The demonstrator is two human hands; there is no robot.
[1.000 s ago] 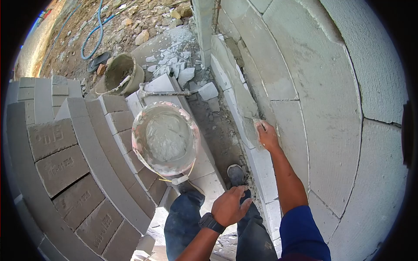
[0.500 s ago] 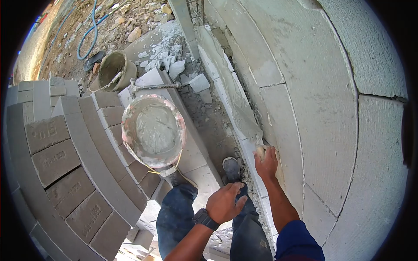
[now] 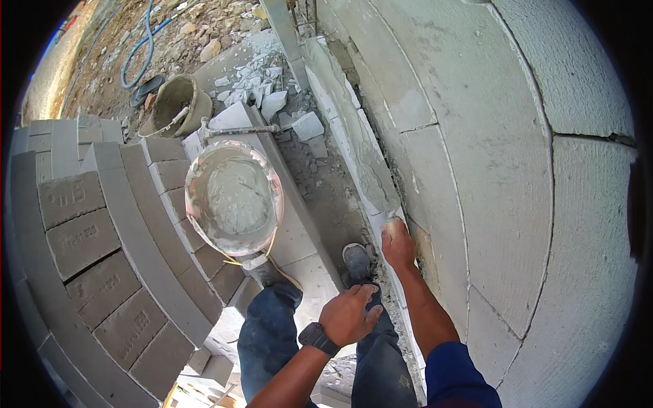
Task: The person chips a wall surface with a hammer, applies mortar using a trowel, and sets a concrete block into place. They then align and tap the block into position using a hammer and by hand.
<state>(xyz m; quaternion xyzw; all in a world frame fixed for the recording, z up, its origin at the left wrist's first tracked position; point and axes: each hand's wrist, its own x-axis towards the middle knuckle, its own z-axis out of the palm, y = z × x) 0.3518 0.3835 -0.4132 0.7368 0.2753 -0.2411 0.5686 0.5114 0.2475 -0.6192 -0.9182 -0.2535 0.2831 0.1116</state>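
Observation:
My right hand (image 3: 399, 246) is closed around the handle of a trowel (image 3: 391, 224). The trowel's blade is hard to tell from the grey mortar at its tip. That wet mortar (image 3: 354, 136) lies in a long strip on top of a low row of pale blocks (image 3: 338, 128), alongside the wall. With a watch on its wrist, my left hand (image 3: 345, 315) hovers or rests over my knee; contact cannot be told. Its thumb stands apart and it holds nothing. A bucket (image 3: 196, 216) of mortar stands left of my hands, its handle hanging toward me.
A block wall (image 3: 503, 177) rises close on my right. Stacked grey blocks (image 3: 81, 251) fill the left side. Farther ahead are a second bucket (image 3: 197, 109), broken block pieces (image 3: 274, 103), a metal bar tool (image 3: 241, 130) and a blue hose (image 3: 125, 71).
My right hand and the trowel have shifted slightly left and up in view. The mortar's near end looks smoother and rounder. My left hand stays almost in place.

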